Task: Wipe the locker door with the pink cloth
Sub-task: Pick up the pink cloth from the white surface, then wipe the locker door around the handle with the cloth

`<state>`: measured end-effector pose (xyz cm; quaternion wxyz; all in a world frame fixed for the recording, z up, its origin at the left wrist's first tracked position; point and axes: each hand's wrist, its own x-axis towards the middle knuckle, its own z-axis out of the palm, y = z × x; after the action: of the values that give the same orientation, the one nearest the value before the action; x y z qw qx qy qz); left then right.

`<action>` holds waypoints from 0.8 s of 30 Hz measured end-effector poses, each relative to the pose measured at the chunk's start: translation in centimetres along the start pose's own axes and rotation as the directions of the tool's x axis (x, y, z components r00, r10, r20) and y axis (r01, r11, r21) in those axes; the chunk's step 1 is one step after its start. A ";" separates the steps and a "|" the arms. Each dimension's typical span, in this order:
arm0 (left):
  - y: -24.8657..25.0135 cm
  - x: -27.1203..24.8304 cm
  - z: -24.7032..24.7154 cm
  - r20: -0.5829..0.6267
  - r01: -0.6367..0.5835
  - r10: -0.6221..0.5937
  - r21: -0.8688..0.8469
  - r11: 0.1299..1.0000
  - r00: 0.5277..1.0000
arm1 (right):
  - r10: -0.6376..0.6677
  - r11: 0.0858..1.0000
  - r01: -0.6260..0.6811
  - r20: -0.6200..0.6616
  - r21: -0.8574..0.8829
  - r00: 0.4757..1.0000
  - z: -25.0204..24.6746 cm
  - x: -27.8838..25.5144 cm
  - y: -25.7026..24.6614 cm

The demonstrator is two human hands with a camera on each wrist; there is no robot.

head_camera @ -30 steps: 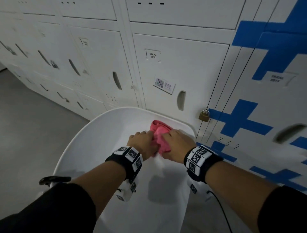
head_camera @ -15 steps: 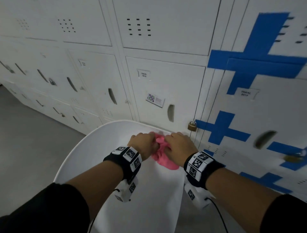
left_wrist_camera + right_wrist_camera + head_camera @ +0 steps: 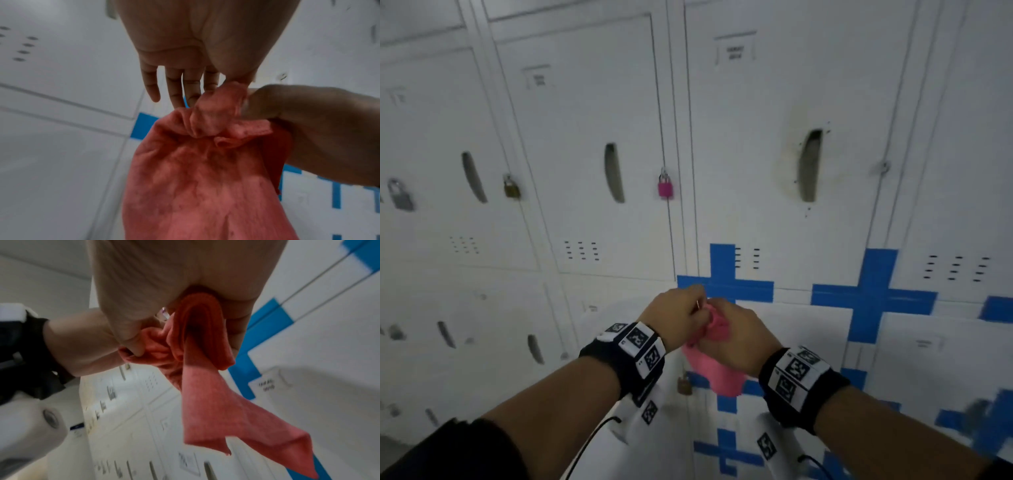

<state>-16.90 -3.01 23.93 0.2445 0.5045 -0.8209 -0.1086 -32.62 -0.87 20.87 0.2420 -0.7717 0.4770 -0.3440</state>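
Both hands hold the pink cloth (image 3: 717,375) up in front of the white lockers, and its lower part hangs loose between my wrists. My left hand (image 3: 681,313) pinches the bunched top of the cloth (image 3: 218,113) between thumb and forefinger, its other fingers nearly straight. My right hand (image 3: 736,337) grips a folded part of the cloth (image 3: 197,331) in its palm, thumb pressed on the fabric. Above and to the right is a locker door (image 3: 774,222) with a dark smudge around its handle slot (image 3: 810,164). The cloth does not touch any door.
Blue tape crosses (image 3: 873,298) mark the lockers ahead and to the right. A pink padlock (image 3: 665,186) hangs left of the smudged door, a brass padlock (image 3: 511,186) and a grey padlock (image 3: 400,195) further left. Another brass padlock (image 3: 684,385) hangs beside the cloth.
Both hands have lifted the cloth off the white seat to the height of the lockers. The view has tilted up, and the cloth now hangs loose.
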 end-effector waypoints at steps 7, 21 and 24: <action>10.0 4.9 -2.9 -0.176 -0.199 0.171 -0.158 0.967 0.969 | -0.067 0.994 0.095 -0.360 0.060 0.930 -8.8 -2.2 -2.5; 13.9 9.9 -6.2 -0.376 -0.309 0.411 0.302 0.902 0.831 | -0.174 0.984 0.107 -0.667 -0.141 0.724 -19.6 -2.7 -4.4; 12.9 10.8 -6.4 -0.377 -0.267 0.434 0.418 0.868 0.818 | -0.246 0.953 0.042 -0.691 -0.299 0.680 -21.0 -1.2 -3.9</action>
<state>-27.61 -6.05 38.02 0.3549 0.3879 -0.8249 0.2076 -46.82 0.91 36.82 -0.0956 -0.6345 0.5113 -0.5717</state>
